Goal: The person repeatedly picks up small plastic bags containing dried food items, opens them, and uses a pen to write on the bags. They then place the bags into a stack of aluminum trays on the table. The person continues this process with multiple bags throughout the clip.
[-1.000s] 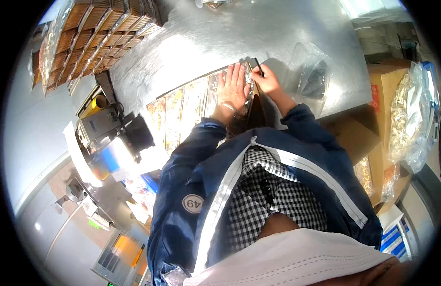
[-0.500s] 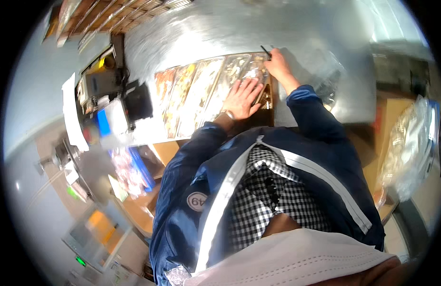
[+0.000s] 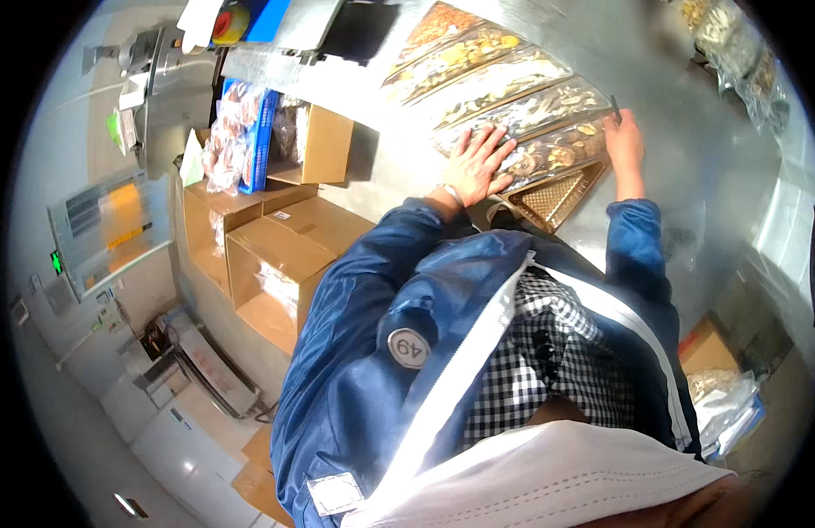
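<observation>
A gold-brown compartment tray (image 3: 548, 201) lies on the metal table, its nearest compartment bare. Across the others lie clear packs of dried food: orange strips (image 3: 440, 25) farthest, then yellowish pieces (image 3: 469, 55), pale slices (image 3: 495, 84), and brown sliced mushrooms (image 3: 561, 145) nearest the bare compartment. My left hand (image 3: 476, 167) rests with spread fingers on the left end of the nearest packs. At the tray's right end, my right hand (image 3: 627, 145) is closed around a slim black stick-like tool (image 3: 615, 107); its tip and exact kind cannot be made out.
Cardboard boxes (image 3: 293, 233) stand to the left, below the table edge. A blue crate (image 3: 260, 141) with bagged goods is beside them. More clear bags (image 3: 729, 40) lie at the far right, and another box (image 3: 707, 348) is at the lower right.
The whole view has turned, so the tray now appears slanted and more of the left side shows. My left hand stays flat on the packs; my right hand still grips the black tool.
</observation>
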`<state>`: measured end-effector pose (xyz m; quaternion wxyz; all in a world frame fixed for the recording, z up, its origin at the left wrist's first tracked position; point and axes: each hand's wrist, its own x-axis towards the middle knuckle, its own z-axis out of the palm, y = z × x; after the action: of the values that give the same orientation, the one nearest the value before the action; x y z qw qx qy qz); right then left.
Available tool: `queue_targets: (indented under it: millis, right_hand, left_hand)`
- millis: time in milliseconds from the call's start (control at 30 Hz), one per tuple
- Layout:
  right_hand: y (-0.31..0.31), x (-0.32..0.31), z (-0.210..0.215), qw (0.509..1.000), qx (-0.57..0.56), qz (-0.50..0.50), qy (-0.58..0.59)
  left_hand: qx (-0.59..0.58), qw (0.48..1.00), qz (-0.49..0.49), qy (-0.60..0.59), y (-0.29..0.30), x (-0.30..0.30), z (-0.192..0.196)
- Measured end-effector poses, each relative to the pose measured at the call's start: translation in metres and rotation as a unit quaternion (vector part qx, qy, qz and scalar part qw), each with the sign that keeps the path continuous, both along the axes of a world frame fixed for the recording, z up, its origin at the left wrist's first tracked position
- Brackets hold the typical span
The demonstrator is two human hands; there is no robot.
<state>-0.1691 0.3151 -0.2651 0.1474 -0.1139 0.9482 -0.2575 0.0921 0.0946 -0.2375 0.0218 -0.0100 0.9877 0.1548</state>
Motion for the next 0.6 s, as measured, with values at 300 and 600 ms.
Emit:
queue_targets:
  millis: [300, 600]
  right_hand:
    - [-0.028, 0.073, 0.076, 0.979, -0.204, 0.025, -0.003]
    - [-0.088, 0.196, 0.062, 0.973, -0.125, 0.169, -0.097]
  left_hand:
    - [0.127, 0.981, 0.062, 0.133, -0.035, -0.002, 0.005]
    - [0.3, 0.909, 0.287, 0.036, -0.059, 0.126, -0.03]
